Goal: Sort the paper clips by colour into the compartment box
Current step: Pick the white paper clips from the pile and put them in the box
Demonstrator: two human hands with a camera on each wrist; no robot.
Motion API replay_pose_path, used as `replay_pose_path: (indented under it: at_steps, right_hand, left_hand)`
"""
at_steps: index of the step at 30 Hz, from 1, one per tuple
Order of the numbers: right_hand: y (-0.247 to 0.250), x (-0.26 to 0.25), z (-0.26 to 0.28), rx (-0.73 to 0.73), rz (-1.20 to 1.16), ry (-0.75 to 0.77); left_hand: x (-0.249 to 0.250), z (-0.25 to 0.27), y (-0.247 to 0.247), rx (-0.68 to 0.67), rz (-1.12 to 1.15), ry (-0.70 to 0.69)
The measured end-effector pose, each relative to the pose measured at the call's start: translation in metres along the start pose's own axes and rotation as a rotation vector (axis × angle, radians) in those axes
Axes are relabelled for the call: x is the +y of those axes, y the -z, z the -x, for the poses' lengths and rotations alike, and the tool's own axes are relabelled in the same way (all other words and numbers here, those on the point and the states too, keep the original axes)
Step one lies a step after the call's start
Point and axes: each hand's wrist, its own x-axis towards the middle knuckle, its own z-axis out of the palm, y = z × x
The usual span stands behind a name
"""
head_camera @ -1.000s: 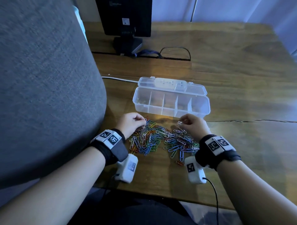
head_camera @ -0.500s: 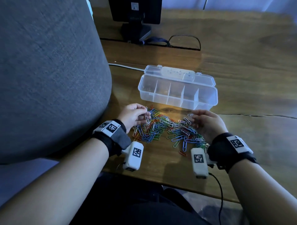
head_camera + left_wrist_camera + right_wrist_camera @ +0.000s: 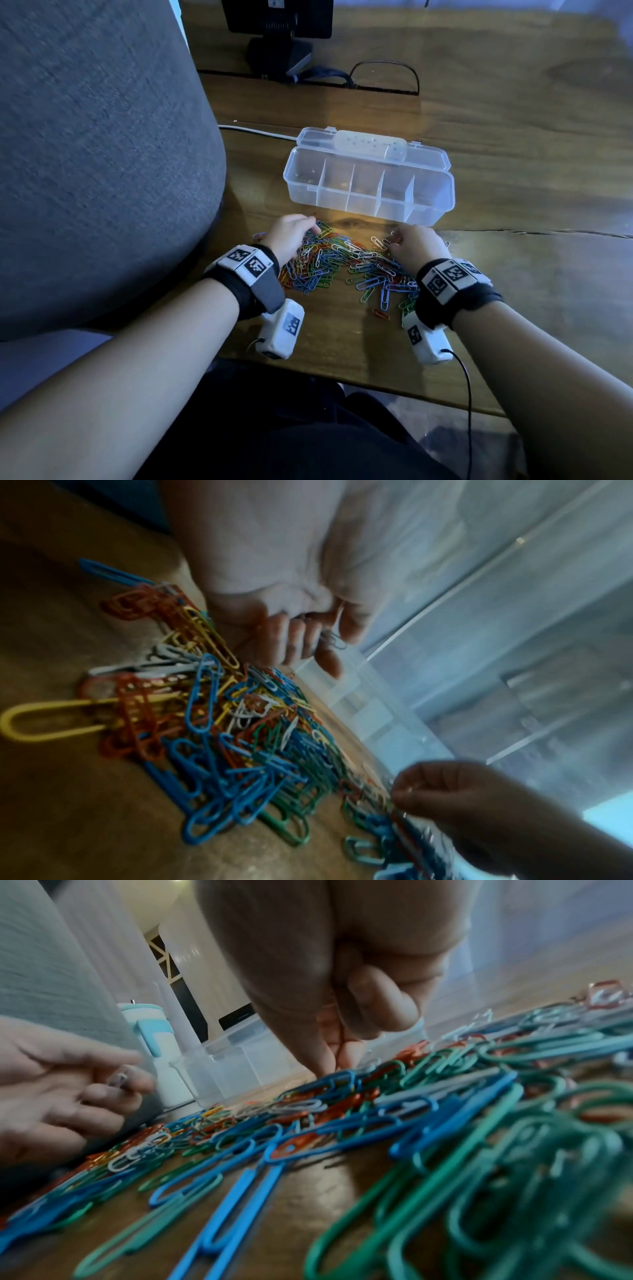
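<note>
A heap of paper clips (image 3: 342, 265) in blue, green, red, yellow and white lies on the wooden table, just in front of the clear compartment box (image 3: 428, 205). The box is open, with its lid tipped back. My left hand (image 3: 313, 229) rests on the heap's left side. In the left wrist view its curled fingers (image 3: 308, 639) and thumb pinch a few white clips (image 3: 334, 639). My right hand (image 3: 390, 238) is at the heap's far right edge. Its thumb and fingertips (image 3: 322, 1058) pinch down on a clip among the white ones (image 3: 378, 243).
A large grey cushion (image 3: 96, 154) rises along the left, close to my left arm. A monitor stand (image 3: 281, 51) and dark cables (image 3: 383, 68) sit at the back, and a white cable (image 3: 253, 131) runs behind the box. A white and blue bottle (image 3: 154, 1047) stands at the left.
My left hand has sunk from above the heap onto it, still holding its clips. My right hand, which lay flatter over the right side, has curled and pinches at the far edge.
</note>
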Motion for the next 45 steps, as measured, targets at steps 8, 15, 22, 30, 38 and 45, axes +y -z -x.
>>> replay_pose_path:
  at_steps: [8,15,22,30,38,45]
  right_hand:
    - [-0.001,-0.006,0.001,-0.035,0.076,0.042]
    - [0.000,-0.009,0.006,-0.047,0.088,0.064]
    - [0.001,-0.004,0.008,-0.013,-0.018,0.062]
    - [0.019,0.022,0.001,0.074,-0.037,0.028]
    - [0.011,0.007,-0.008,-0.045,0.120,0.042]
    - [0.013,0.001,-0.006,-0.055,0.093,0.104]
  left_hand:
    - [0.004,-0.013,-0.034,-0.027,-0.446,-0.137]
    - [0.013,-0.013,-0.048,-0.049,-0.705,-0.207]
    - [0.020,-0.021,-0.055,-0.080,-0.644,-0.293]
    - [0.038,-0.038,-0.068,-0.216,-1.017,-0.457]
    - [0.042,-0.042,-0.074,-0.247,-1.122,-0.335]
    - [0.037,-0.036,-0.062,-0.152,-0.649,-0.239]
